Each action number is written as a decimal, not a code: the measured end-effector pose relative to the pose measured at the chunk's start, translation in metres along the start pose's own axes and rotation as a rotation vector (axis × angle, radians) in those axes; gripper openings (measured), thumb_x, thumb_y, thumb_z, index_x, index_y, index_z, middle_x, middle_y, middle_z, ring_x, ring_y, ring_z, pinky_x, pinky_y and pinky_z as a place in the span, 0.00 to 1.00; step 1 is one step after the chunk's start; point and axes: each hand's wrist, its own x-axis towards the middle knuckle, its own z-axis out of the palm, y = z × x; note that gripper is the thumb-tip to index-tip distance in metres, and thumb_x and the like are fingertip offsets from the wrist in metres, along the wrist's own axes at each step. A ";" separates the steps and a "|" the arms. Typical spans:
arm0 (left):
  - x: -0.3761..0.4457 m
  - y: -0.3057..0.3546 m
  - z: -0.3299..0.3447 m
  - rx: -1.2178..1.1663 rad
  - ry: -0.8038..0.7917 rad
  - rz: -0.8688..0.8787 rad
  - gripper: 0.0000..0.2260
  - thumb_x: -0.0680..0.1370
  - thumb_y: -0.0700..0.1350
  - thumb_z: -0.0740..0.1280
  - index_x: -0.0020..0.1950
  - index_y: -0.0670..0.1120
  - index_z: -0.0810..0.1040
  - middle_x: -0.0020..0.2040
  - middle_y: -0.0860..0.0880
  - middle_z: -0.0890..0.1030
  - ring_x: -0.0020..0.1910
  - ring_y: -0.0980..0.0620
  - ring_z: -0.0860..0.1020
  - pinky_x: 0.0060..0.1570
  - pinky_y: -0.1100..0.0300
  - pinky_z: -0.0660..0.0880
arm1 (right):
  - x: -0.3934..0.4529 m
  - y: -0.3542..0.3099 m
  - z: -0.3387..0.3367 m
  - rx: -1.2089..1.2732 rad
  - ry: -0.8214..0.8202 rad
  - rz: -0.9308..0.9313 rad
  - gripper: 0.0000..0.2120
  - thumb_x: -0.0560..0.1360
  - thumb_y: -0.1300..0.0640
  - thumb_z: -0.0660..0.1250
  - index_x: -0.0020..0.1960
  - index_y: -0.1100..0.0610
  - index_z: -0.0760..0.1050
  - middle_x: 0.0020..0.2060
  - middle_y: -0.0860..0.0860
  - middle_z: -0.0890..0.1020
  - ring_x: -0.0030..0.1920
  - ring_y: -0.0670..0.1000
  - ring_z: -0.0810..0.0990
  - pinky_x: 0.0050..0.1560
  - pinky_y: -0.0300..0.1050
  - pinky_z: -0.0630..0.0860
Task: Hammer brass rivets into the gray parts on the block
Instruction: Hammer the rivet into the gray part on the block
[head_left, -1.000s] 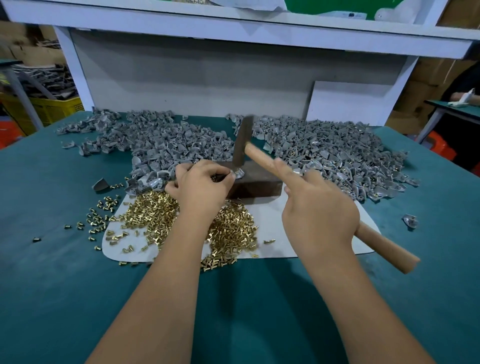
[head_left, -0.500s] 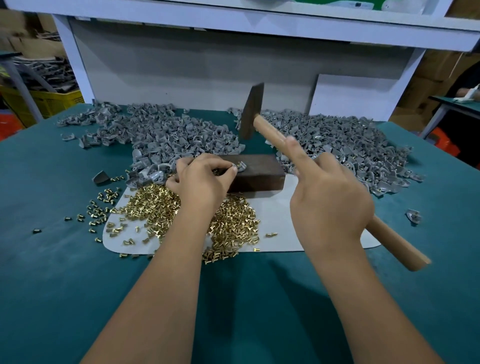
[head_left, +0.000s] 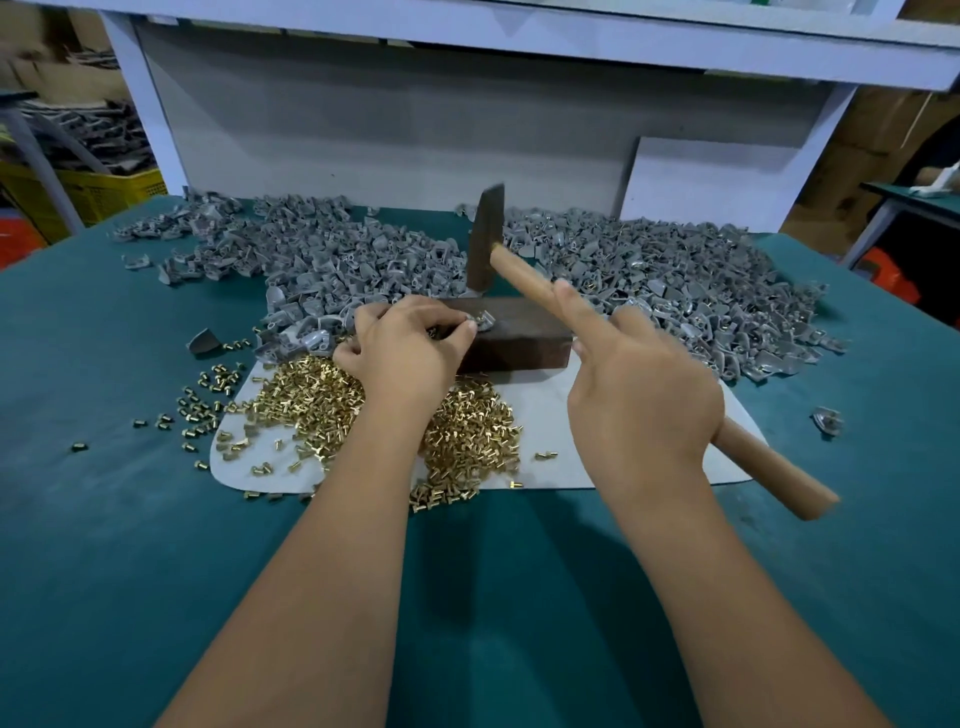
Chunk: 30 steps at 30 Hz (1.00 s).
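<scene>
Left hand (head_left: 402, 348) fingers pinch gray part (head_left: 483, 321) with brass rivet on block (head_left: 511, 340), frame centre. Right hand (head_left: 641, 395) clenched round hammer (head_left: 524, 283) handle, index finger along it; head poised just above-right of part, handle running toward lower right.

We see a worktop (head_left: 130, 571) covered in teal cloth, running back to a pale upright panel (head_left: 389, 135). Across its far half lie two wide heaps of gray parts (head_left: 332, 260), one to the left and one to the right (head_left: 675, 280), with a few strays at the edges, one alone near the right side (head_left: 827, 420). Nearer to us a flat pale sheet (head_left: 550, 431) lies on the cloth. A heap of brass rivets (head_left: 306, 400) rests on it, and loose rivets (head_left: 205, 400) spill off its left edge onto the cloth. A dark block (head_left: 519, 345) stands on the sheet's far edge.
</scene>
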 end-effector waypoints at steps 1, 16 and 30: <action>-0.001 0.001 0.000 -0.001 0.006 -0.005 0.06 0.72 0.58 0.74 0.37 0.62 0.81 0.44 0.69 0.73 0.65 0.55 0.60 0.53 0.54 0.49 | 0.000 0.000 -0.002 0.034 0.010 0.010 0.27 0.71 0.64 0.70 0.67 0.45 0.73 0.37 0.52 0.76 0.33 0.52 0.63 0.29 0.39 0.52; 0.000 0.003 -0.002 0.001 0.001 -0.003 0.11 0.72 0.59 0.74 0.31 0.64 0.76 0.43 0.69 0.73 0.66 0.55 0.60 0.48 0.56 0.47 | -0.003 0.001 -0.001 -0.008 -0.056 0.032 0.30 0.72 0.62 0.69 0.69 0.41 0.69 0.39 0.49 0.77 0.32 0.50 0.63 0.28 0.38 0.46; 0.004 0.001 -0.011 -0.359 -0.143 -0.069 0.03 0.76 0.53 0.70 0.42 0.59 0.82 0.55 0.53 0.78 0.65 0.45 0.70 0.67 0.44 0.67 | 0.007 0.021 0.021 0.124 -0.174 0.175 0.21 0.80 0.55 0.59 0.72 0.43 0.63 0.43 0.52 0.69 0.34 0.55 0.67 0.33 0.45 0.60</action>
